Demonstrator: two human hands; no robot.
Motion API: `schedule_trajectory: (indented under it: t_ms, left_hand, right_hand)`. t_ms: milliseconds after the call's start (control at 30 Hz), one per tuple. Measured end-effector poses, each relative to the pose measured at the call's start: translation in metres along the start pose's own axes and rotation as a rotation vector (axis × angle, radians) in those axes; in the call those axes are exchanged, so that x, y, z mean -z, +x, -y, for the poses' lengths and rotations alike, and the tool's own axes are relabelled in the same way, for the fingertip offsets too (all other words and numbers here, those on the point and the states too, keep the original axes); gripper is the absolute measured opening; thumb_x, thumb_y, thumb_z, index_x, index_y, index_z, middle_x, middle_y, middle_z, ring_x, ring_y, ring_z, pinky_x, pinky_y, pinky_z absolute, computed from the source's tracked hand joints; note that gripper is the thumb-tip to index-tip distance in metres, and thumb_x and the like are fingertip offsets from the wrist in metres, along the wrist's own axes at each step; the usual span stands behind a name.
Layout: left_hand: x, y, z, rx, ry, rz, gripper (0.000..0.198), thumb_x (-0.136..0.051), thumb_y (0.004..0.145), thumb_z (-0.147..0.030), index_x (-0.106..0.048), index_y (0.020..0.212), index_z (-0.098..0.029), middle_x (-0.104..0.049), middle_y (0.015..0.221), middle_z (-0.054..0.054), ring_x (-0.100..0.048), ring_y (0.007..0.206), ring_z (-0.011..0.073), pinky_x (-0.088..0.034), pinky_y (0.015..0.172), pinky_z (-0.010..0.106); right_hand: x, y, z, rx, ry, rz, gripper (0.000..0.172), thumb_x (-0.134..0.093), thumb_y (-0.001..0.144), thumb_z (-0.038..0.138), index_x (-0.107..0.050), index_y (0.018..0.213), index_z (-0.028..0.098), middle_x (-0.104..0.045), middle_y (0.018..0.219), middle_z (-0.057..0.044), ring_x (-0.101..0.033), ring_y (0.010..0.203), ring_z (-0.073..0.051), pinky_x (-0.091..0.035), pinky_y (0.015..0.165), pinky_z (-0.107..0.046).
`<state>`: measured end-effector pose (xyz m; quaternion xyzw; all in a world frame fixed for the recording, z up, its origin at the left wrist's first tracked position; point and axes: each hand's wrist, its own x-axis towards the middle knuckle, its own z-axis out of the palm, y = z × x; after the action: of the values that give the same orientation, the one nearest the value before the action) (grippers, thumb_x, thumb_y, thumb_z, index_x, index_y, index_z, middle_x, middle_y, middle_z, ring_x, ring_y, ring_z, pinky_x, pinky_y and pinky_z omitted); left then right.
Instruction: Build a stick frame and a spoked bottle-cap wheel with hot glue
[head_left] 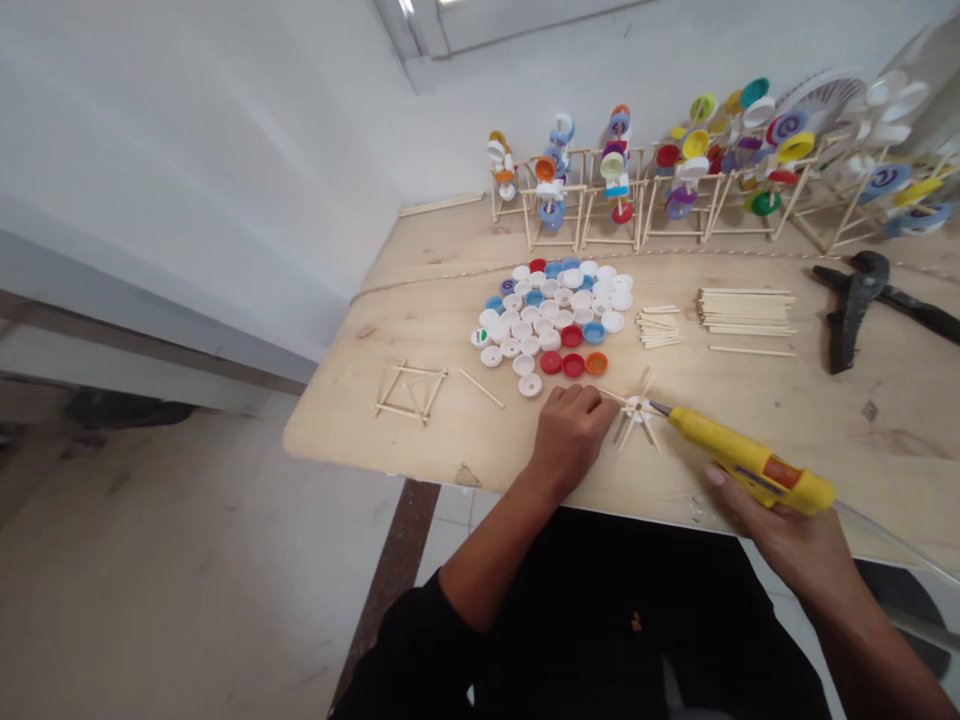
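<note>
One glue gun point(750, 457), one stick wheel point(638, 408), one stick frame point(401, 414).
Right hand point(791, 530) grips glue gun, nozzle point(660, 408) at hub point(631, 412); left hand point(571, 430), fingers curled, pinches one stick point(613, 396). Stick wheel lies on table point(825, 420) between hands.

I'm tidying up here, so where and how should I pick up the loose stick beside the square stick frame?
Probably pinch the loose stick at its middle from above, thumb and finger on its long sides. It is thin, straight and lies flat on the table, with bare wood along both sides between the square stick frame and the plastic caps.
</note>
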<state>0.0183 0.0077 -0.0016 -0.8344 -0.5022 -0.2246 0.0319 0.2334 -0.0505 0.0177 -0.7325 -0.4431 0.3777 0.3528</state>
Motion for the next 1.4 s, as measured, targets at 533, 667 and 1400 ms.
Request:
schedule_trajectory:
  t_ms: [533,667,1400]
  left_hand:
    - [-0.003,0.001,0.000,-0.028,0.035,-0.015,0.024,-0.044,0.095,-0.019,-0.063,0.079,-0.018,-0.061,0.077,0.003,-0.050,0.070,0.0161,-0.035,0.065,0.030]
    - [-0.001,-0.002,-0.001,-0.010,0.005,-0.019,0.018,-0.047,0.094,-0.024,-0.064,0.091,-0.019,-0.062,0.081,0.003,-0.053,0.074,0.0171,-0.037,0.066,0.030]
    - [0.002,-0.015,-0.035,0.099,0.033,-0.114,0.027,-0.060,0.085,-0.027,-0.063,0.111,-0.020,-0.062,0.121,0.012,-0.048,0.120,0.0316,-0.038,0.093,0.048]
  right_hand:
    - [0.000,0.000,-0.001,-0.028,0.027,-0.002,0.049,-0.075,0.058,0.053,-0.068,0.089,0.016,-0.074,0.088,-0.009,-0.070,0.079,-0.025,-0.058,0.066,-0.030]
    - [0.002,0.000,0.003,-0.017,0.032,0.035,0.045,-0.075,0.060,0.051,-0.069,0.090,0.016,-0.074,0.086,-0.008,-0.070,0.079,-0.025,-0.058,0.068,-0.031]
    - [0.008,0.001,0.007,-0.094,0.217,-0.110,0.040,-0.078,0.058,0.048,-0.068,0.082,0.017,-0.071,0.072,-0.005,-0.066,0.064,-0.019,-0.052,0.052,-0.024]
